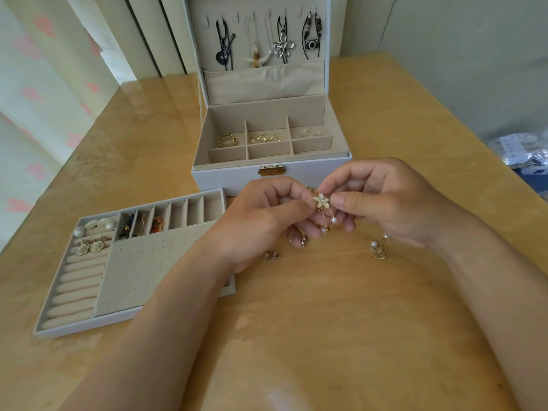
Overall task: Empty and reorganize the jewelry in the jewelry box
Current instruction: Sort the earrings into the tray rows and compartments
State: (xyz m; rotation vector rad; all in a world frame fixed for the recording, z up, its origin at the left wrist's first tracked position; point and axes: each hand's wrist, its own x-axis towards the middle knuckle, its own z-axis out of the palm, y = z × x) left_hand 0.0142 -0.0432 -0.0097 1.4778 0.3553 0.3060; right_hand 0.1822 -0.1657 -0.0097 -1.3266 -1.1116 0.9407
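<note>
Forearms enter from the bottom edge over a bare wooden table [296, 336]. Left hand [267, 215] and right hand [385, 200] meet above the table, just in front of the box. Both have thumb and forefinger clamped on one flower earring [321, 200], a cream flower with fine chains and pearl drops hanging below it. Remaining fingers of both hands are curled underneath; whether they touch the hanging chains cannot be told.

On the table under the hands lie two loose pieces: a pearl earring [379, 247] beside the right wrist, and a small gold piece [270, 256] near the left wrist, too small to identify.

To the left lies the removed tray [89, 327], flat on the table, with the left forearm crossing its near right corner. It holds pale stones [98, 224] in its far left corner, two rose earrings [89, 247] on the ring rolls, and dark and orange items in the narrow slots [142, 223].

Beyond the hands stands the jewelry box [225, 176], lid [258, 84] upright, gold clasp [270, 171] facing the person. Back compartments hold gold rings [227, 140], gold hoops [266, 137] and pale earrings [308, 132]. Necklaces hang inside the lid, among them a silver flower pendant [281, 48] and a camera pendant [312, 44].

A plastic bag [522, 152] lies at the table's far right edge.
</note>
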